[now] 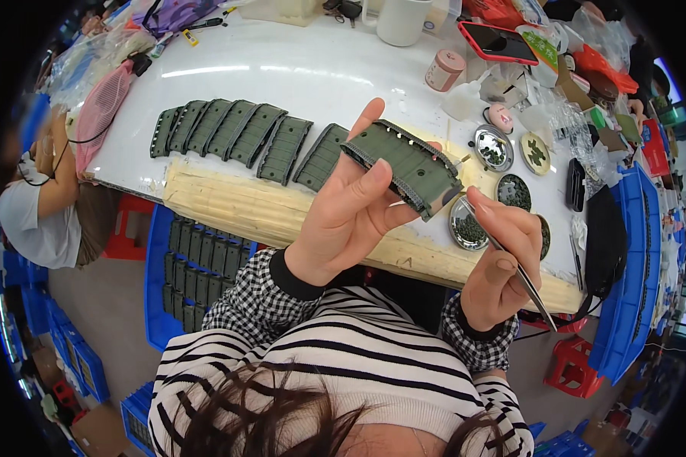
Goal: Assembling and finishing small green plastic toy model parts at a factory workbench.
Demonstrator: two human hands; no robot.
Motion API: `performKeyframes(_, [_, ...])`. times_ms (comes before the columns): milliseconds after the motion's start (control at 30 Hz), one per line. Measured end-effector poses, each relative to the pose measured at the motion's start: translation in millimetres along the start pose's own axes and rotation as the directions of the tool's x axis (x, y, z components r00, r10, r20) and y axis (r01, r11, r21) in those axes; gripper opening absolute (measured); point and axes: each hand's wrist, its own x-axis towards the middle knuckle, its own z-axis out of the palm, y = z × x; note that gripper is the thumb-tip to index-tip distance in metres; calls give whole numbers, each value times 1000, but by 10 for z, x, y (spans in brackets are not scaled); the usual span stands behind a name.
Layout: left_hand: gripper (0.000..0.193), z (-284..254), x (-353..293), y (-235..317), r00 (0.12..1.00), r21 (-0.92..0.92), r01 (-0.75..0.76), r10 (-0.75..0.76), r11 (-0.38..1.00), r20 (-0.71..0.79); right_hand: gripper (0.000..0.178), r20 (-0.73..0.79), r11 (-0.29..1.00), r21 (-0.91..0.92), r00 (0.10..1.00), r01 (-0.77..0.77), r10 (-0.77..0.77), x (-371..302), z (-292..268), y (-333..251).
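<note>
Hands meet above the near edge of the counter (297, 68). Left hand (351, 217) is raised, thumb and fingers closed around a green ribbed part (410, 169), which it holds up tilted, its long side running from upper left to lower right. Right hand (503, 263) sits just right of it, fingers pressed together on thin metal tweezers (511, 263); the tweezer tip touches the lower right end of the part.

Left of the held part, a row of like green parts (236, 135) lies overlapping on the counter, leaning against one another. More of them stand packed in a blue crate (156, 305) below the counter edge. Right of the hands, small round tins (494, 148) with dark green bits sit near each other. Farther off stand a white mug (402, 19), a pink jar (443, 70) and a red phone (497, 42). At far left another person (42, 206) sits beside the counter.
</note>
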Motion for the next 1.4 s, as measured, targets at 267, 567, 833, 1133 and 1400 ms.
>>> performKeyframes(267, [65,-26,-2,-33,999,-47,22,-20,999,37,40,43,998,-57,999,15,-13,24,-2,26])
performKeyframes(567, [65,-22,3,-65,1000,-77,9,-7,997,28,28,82,991,-71,991,110,-104,48,-18,61])
performKeyframes(833, [66,-4,-18,-82,1000,-184,8,-9,983,-4,23,181,979,-106,971,176,-155,80,-96,56])
performKeyframes(1133, [64,2,-41,-84,1000,-147,12,-15,989,-21,26,203,977,-133,970,164,-135,83,-89,71])
performKeyframes(1400, [69,-65,-86,97,999,-149,-10,5,989,-36,50,-28,998,23,998,54,-54,321,-226,55])
